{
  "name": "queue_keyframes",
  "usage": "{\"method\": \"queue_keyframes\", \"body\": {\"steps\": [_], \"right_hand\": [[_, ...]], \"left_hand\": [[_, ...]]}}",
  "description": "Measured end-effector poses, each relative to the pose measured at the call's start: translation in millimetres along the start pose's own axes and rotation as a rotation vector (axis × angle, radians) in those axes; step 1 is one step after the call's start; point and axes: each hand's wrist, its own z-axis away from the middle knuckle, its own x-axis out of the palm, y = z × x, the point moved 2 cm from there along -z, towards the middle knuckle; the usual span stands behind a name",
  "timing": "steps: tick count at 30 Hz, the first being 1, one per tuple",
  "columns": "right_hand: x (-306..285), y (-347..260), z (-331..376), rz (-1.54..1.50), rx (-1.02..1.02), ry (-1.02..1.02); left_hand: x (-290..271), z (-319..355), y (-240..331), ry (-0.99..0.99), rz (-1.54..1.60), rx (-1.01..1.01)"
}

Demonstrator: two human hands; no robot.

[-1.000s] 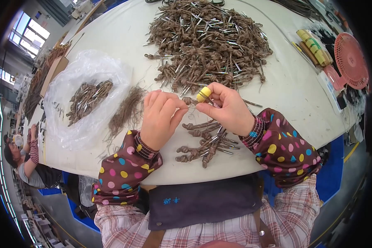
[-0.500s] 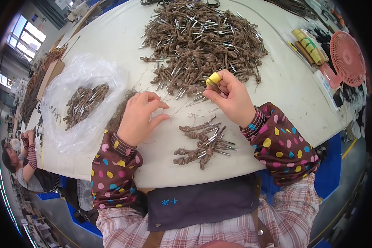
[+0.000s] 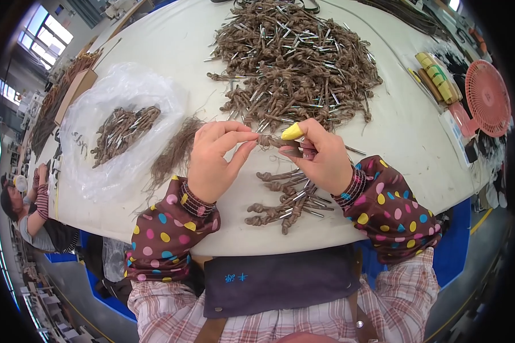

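Above the table, my left hand (image 3: 220, 157) pinches one end of a knotted brown cord (image 3: 267, 140) between thumb and fingertips. My right hand (image 3: 320, 154) is closed at the cord's other end, a yellow cover (image 3: 292, 132) on one finger. A dark flat piece, too unclear to name, shows between the right thumb and fingers. Just below the hands lies a small group of knotted cords with silvery metal tips (image 3: 292, 200). Beyond them rises a large heap of similar tipped cords (image 3: 297, 63).
Left of my hands lie loose brown threads (image 3: 174, 150) and a clear plastic bag (image 3: 77, 166) holding more cords. A pink fan (image 3: 486, 98) and yellow rolls (image 3: 438, 74) stand at the right. Another person (image 3: 28, 208) sits at far left.
My hands have come together, the left moving right and toward the other. A knotted cord is now held between them. The view has shifted slightly, too.
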Motion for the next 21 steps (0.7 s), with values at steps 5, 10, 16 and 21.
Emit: {"method": "queue_keyframes", "body": {"steps": [5, 10, 16, 21], "right_hand": [[5, 0, 2, -0.029, -0.016, 0.025], [8, 0, 4, -0.053, -0.002, 0.025], [-7, -1, -5, 0.122, -0.035, -0.032], [-13, -20, -11, 0.335, -0.227, 0.002]], "left_hand": [[6, -1, 2, -0.025, 0.135, -0.104], [19, 7, 6, -0.068, 0.726, -0.493], [13, 7, 4, 0.071, 0.492, -0.312], [6, 4, 14, 0.09, 0.111, -0.092]]}}
